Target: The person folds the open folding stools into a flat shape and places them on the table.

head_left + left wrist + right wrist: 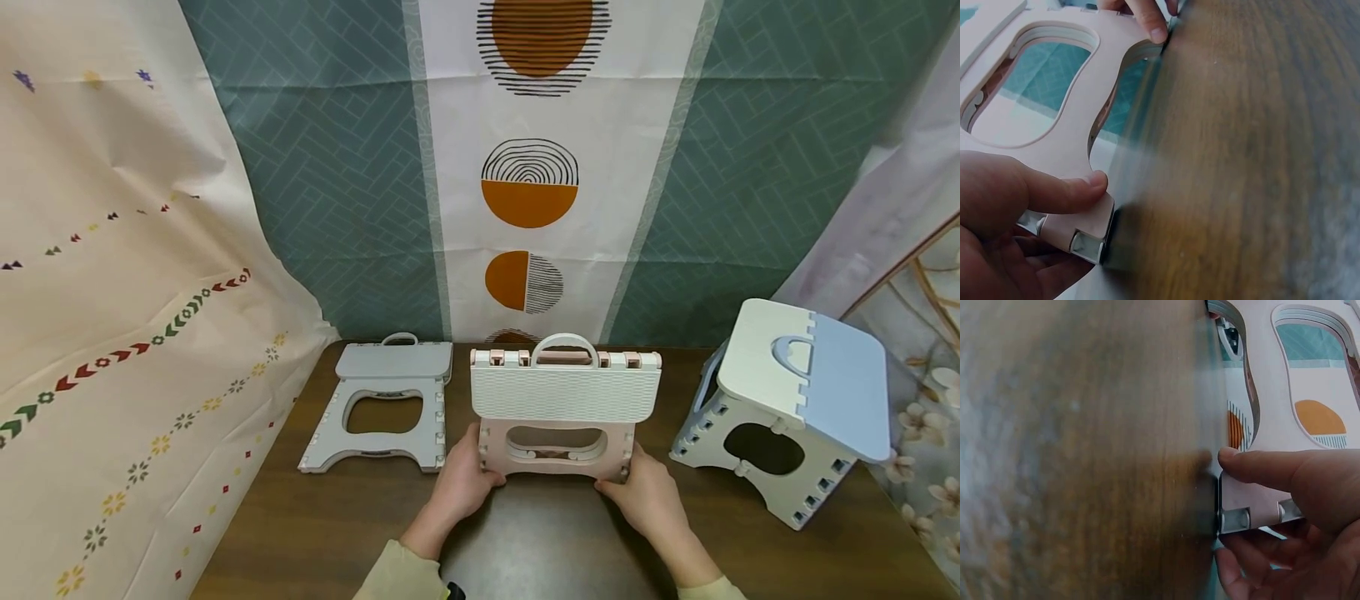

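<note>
Pink stool point(566, 404) at centre of surface point(555, 533), between grey stool point(393, 364) left and blue stool point(821, 392) right; left hand point(461, 477), right hand point(651, 492) grip legs point(497, 444), fingers point(1244, 555) curled behind; uneven pull could twist it, folding legs could pinch fingers

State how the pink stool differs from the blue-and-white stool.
The pink stool has a folded seat; the blue-and-white stool has a flat one. The left hand and right hand hold the pink stool; the blue-and-white stool stands unheld. Both have handles and leg cutouts.
</note>
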A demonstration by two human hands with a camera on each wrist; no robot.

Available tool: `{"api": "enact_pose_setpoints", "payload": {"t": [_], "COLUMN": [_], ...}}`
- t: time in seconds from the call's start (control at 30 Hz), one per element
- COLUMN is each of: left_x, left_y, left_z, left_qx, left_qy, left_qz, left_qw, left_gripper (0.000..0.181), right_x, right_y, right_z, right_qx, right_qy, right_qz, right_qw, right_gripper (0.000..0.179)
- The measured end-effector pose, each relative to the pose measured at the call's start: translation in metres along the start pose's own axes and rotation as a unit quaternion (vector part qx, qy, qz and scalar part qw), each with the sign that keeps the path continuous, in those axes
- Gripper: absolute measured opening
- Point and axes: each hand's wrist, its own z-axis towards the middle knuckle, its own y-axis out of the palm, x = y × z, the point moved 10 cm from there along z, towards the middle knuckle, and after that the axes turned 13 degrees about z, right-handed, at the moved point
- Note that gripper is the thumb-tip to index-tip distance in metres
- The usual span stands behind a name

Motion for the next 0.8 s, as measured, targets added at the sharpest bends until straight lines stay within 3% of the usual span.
{"api": "enact_pose_setpoints", "payload": {"t": [0.2, 0.4, 0.63, 0.8], "left_x": [0.0008, -0.0028, -0.0059, -0.0036], "left_y": [-0.0040, -0.0036, -0.0046, -0.0078], "left_z": [0.0026, 0.0021, 0.0004, -0.0010], "left_qx": [0.001, -0.008, -0.023, -0.030], "left_qy": [0.002, -0.018, -0.044, -0.045], "left_qz": [0.007, 0.006, 0.000, 0.005], "left_qw": [1.0000, 0.9998, 0.9987, 0.9985], "left_gripper": [0.084, 0.075, 0.083, 0.085], "right_x": [0.0011, 0.0037, -0.0009, -0.0056], "right_y": [-0.0028, -0.0020, -0.0030, -0.0043], "right_z": [0.0021, -0.0001, -0.0011, -0.0005], "right_qx": [0.007, -0.004, -0.021, -0.034], "right_qy": [0.005, 0.015, 0.011, 0.009], "right_qz": [-0.001, -0.008, -0.008, -0.008], "right_qw": [1.0000, 0.9998, 0.9997, 0.9994], "right_gripper": [0.068, 0.063, 0.062, 0.061]}}
